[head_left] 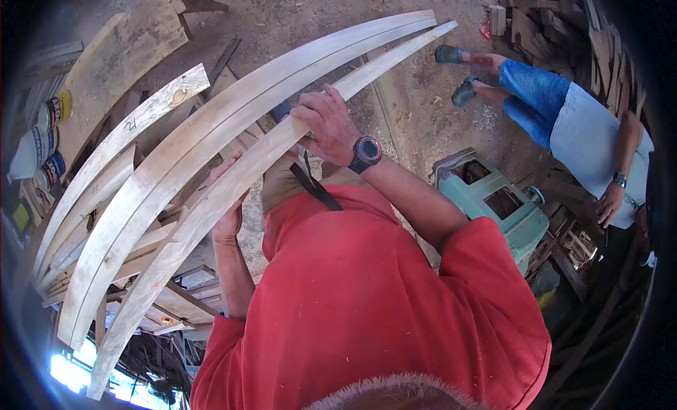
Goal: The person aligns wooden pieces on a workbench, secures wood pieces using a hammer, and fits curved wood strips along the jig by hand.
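A long plank [190, 219] of pale wood runs diagonally across the head view, from upper right to lower left. My right hand [326, 122], with a dark watch at the wrist, is closed over its upper part. Lower down, my left hand [227, 202] is behind the same plank, with most of its fingers hidden by the wood. Just beyond it lie curved boards [204, 121] with a dark line along their length, perhaps a seam between two pieces. Farther left is another curved board [134, 124] with a handwritten mark near its middle.
A green machine [518, 223] stands at right. Past it is a person [589, 138] in a light shirt and blue shorts. Containers [44, 145] and a broad wooden panel [130, 50] are at left. Wood scraps [539, 40] are piled at upper right.
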A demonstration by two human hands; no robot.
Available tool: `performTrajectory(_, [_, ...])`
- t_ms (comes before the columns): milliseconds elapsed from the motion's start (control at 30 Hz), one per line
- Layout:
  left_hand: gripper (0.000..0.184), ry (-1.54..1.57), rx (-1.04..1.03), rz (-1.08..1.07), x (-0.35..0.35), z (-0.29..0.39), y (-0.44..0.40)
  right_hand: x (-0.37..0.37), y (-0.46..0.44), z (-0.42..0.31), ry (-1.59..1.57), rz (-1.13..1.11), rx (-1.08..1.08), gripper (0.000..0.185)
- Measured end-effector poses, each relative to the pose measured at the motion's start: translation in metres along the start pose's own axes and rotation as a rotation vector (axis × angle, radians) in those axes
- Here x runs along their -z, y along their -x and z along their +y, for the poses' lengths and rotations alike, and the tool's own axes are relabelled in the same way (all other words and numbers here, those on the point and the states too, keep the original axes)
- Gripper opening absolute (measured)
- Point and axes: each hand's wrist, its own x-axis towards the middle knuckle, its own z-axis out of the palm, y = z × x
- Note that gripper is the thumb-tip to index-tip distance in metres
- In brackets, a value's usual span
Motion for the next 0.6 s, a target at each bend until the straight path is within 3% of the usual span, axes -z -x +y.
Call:
performTrajectory(500, [0.058,-0.002,-0.046,-0.014,0.007,-0.006,0.0,-0.007,0.005,0.001,0.032,0.005,0.001,0.074])
performTrajectory(600, [0.065,-0.054,-0.036,-0.045,0.009,-0.009,-0.001,-0.008,0.005,0.002,0.019,0.004,0.003,0.073])
